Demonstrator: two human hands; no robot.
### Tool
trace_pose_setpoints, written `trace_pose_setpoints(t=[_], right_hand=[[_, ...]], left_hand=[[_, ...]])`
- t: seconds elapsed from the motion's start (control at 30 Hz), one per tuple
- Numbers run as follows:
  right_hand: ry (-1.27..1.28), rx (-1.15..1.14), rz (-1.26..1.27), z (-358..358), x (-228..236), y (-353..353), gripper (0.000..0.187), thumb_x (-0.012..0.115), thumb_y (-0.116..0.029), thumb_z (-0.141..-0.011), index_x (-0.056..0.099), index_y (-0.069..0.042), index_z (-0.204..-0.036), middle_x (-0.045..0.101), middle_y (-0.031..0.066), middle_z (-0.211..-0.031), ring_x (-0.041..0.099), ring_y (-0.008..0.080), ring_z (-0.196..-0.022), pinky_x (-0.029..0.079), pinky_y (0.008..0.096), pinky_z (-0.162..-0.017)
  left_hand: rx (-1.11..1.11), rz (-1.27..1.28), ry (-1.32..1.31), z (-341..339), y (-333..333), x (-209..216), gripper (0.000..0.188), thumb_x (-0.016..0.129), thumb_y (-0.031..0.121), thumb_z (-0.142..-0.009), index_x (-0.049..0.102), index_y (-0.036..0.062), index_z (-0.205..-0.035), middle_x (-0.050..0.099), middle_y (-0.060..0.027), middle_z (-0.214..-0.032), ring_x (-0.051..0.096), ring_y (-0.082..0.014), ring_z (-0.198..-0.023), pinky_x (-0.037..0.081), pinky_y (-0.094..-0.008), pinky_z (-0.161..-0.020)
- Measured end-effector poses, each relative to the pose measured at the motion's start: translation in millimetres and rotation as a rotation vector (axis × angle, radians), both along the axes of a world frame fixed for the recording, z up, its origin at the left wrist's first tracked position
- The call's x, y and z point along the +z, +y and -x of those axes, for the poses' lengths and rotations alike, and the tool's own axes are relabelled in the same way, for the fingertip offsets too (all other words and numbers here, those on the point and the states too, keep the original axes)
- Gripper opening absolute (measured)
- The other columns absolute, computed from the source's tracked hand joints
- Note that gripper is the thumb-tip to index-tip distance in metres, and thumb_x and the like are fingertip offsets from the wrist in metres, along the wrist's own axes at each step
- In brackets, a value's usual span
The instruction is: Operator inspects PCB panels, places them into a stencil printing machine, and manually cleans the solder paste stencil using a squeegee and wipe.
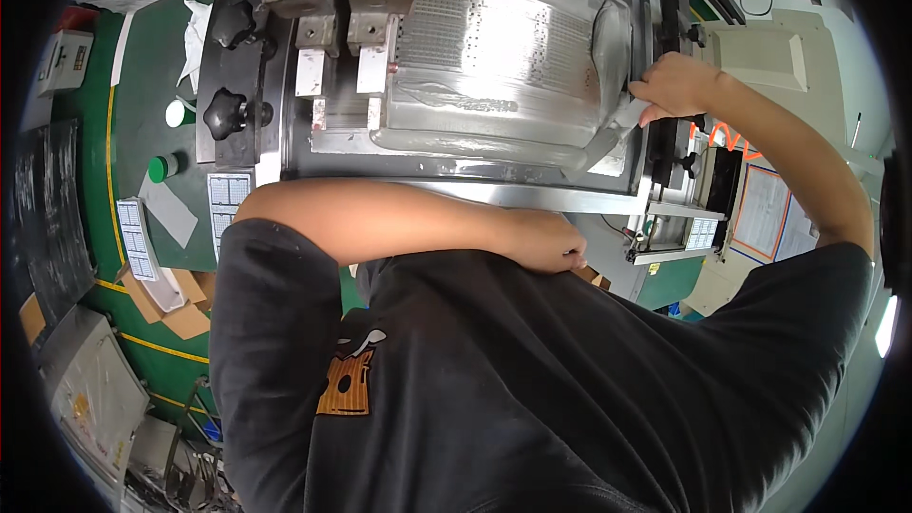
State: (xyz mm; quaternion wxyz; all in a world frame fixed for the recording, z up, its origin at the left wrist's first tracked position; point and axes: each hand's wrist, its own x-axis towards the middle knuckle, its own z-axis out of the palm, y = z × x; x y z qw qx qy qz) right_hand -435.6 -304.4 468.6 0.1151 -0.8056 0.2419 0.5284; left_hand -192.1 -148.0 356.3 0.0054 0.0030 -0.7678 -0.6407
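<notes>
My right hand [676, 85] is closed on a flat pale scraper [629, 114] at the right side of a metal-framed printing screen [456, 192]. Its blade slants down and left over the screen's lower right corner. Grey paste [611, 43] lies thick along the right side, and a band of it runs along the near edge. Smears also mark the shiny mesh. My left forearm crosses in front of my body, below the frame. The left hand [543, 240] is curled into a fist close to my shirt, and nothing shows sticking out of it.
Metal clamp blocks [369, 47] stand over the screen's left part. Black star knobs [226, 114] jut out further left. On the green surface at left lie a green-lidded jar [161, 168], a white-topped container [178, 113] and paper sheets. An orange coiled hose [727, 140] hangs at right.
</notes>
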Motion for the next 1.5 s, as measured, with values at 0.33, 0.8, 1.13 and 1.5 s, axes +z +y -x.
trace_pose_setpoints(t=[0.33, 0.8, 1.13, 1.5], right_hand=[[-0.066, -0.095, 0.004, -39.6, -3.3, 13.3, 0.052, 0.047, -0.055, -0.09, 0.051, -0.003, -0.09, 0.062, 0.0157, -0.073, 0.061, 0.0403, -0.075, 0.048, 0.0472, -0.069], [-0.18, -0.143, 0.056, -107.3, -12.7, 15.8, 0.051, 0.043, -0.054, -0.093, 0.049, -0.004, -0.086, 0.06, 0.0162, -0.067, 0.059, 0.0418, -0.07, 0.046, 0.0479, -0.065], [-0.292, -0.23, 0.189, -139.9, -23.8, 48.6, 0.052, 0.042, -0.056, -0.092, 0.049, -0.005, -0.085, 0.058, 0.0142, -0.063, 0.06, 0.0385, -0.066, 0.048, 0.045, -0.062], [-0.449, -0.414, 0.666, -173.9, -39.9, 131.7, 0.052, 0.042, -0.055, -0.094, 0.05, -0.005, -0.082, 0.058, 0.0121, -0.054, 0.063, 0.0283, -0.052, 0.047, 0.0349, -0.043]], left_hand=[[-0.038, 0.054, -0.025, -7.0, -3.8, 4.8, 0.037, 0.047, 0.033, -0.094, 0.064, 0.0014, -0.086, 0.065, -0.0192, -0.082, 0.062, -0.039, -0.082, 0.047, -0.047, -0.077], [-0.023, 0.174, 0.023, -8.5, 16.7, -7.6, 0.034, 0.048, 0.032, -0.093, 0.063, 0.0021, -0.086, 0.065, -0.0176, -0.081, 0.062, -0.0364, -0.081, 0.048, -0.0466, -0.074], [-0.07, 0.193, -0.007, -15.6, 25.6, -8.4, 0.033, 0.049, 0.032, -0.092, 0.065, 0.0026, -0.088, 0.067, -0.0173, -0.085, 0.064, -0.0351, -0.085, 0.048, -0.0468, -0.076], [-0.115, 0.23, 0.015, -20.8, 32.5, -12.2, 0.03, 0.052, 0.031, -0.091, 0.065, 0.0033, -0.089, 0.066, -0.0174, -0.084, 0.063, -0.0349, -0.085, 0.048, -0.045, -0.078]])
